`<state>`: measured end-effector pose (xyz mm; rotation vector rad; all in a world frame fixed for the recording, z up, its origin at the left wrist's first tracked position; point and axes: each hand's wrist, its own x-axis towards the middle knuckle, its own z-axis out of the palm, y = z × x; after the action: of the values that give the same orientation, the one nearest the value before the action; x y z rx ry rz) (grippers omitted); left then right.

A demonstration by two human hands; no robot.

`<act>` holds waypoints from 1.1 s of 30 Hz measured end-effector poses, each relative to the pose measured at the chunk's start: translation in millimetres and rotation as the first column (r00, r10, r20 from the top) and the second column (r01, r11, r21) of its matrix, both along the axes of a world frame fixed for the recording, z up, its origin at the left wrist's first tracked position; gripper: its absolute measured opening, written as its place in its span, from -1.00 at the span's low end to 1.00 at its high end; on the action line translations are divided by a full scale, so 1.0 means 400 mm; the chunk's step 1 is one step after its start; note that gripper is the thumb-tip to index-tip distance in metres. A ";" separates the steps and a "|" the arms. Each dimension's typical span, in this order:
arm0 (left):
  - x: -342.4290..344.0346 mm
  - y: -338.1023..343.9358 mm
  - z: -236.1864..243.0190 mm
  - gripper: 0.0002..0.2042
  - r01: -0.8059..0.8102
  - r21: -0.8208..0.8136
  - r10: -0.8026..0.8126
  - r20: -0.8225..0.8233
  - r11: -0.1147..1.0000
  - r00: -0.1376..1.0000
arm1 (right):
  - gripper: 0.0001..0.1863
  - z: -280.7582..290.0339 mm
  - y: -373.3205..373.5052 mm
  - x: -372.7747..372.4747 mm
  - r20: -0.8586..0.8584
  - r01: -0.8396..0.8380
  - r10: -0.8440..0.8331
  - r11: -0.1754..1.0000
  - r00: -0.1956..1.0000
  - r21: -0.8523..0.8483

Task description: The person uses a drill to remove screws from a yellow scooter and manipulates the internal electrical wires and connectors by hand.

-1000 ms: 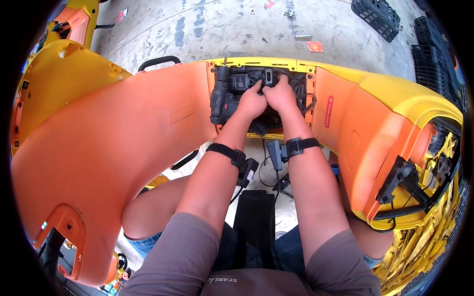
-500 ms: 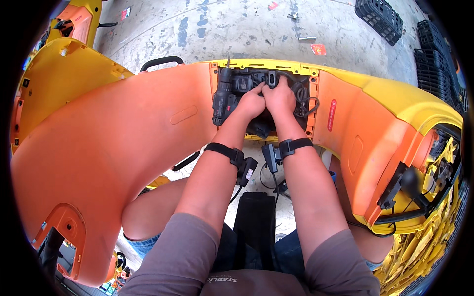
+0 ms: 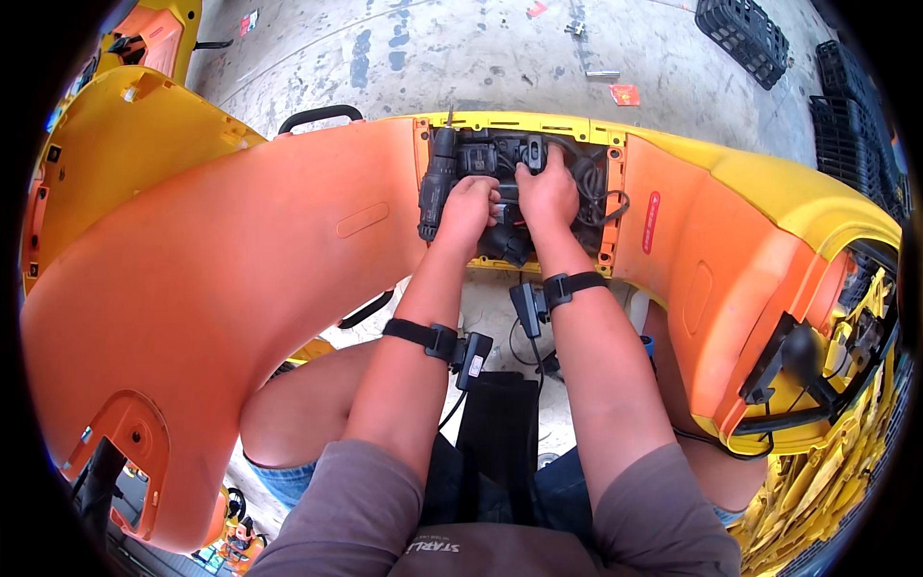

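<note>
An orange and yellow plastic shell (image 3: pixel 279 221) lies across in front of me, with a dark compartment at its middle. My right hand (image 3: pixel 548 199) reaches into the compartment, its thumb and fingers on either side of a small black slotted part (image 3: pixel 536 154). Beside it, to the left, my left hand (image 3: pixel 470 207) is closed with curled fingers; whatever they hold, if anything, is hidden. A black power drill (image 3: pixel 438 183) with its bit pointing away rests along the compartment's left edge. Behind my left hand sits a black block (image 3: pixel 477 159). Black cable (image 3: pixel 588 178) is bunched at the compartment's right.
Small devices are strapped to both forearms, the left device (image 3: pixel 471 360) trailing a cable. Black crates (image 3: pixel 742 38) stand on the concrete floor at far right. Several yellow parts (image 3: pixel 817 500) are piled at lower right. Black handles (image 3: pixel 321 117) project from the shell.
My left hand has drawn back toward me and leftward, away from the right hand, with its fingers curled. My right hand stays at the black slotted part.
</note>
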<state>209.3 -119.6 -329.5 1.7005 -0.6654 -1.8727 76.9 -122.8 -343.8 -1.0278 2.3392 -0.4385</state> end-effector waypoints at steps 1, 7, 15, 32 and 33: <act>0.005 -0.003 0.000 -0.75 -0.009 -0.010 0.009 -0.028 1.000 1.000 | -0.29 0.000 0.000 -0.002 0.012 0.003 -0.003 1.000 1.000 0.022; 0.033 -0.005 -0.030 -0.74 0.007 -0.037 -0.011 -0.099 0.999 0.995 | -0.30 0.009 -0.003 -0.004 0.005 0.008 -0.008 1.000 1.000 0.029; 0.054 0.020 -0.062 -0.72 -0.050 -0.093 0.031 -0.200 0.994 0.979 | -0.30 0.026 -0.005 -0.008 0.057 0.028 -0.031 0.998 0.998 0.056; 0.045 0.031 -0.077 -0.72 -0.059 -0.155 0.033 -0.166 0.986 0.986 | -0.32 -0.009 0.015 -0.007 0.010 -0.027 0.027 0.999 1.000 -0.024; 0.045 0.032 -0.078 -0.72 -0.056 -0.150 0.031 -0.161 0.987 0.986 | -0.32 -0.009 0.015 -0.007 0.009 -0.029 0.030 0.999 1.000 -0.035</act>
<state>227.3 -107.0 -360.5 1.4418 -0.6841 -1.8522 74.3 -116.6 -347.3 -1.0726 2.3124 -0.4734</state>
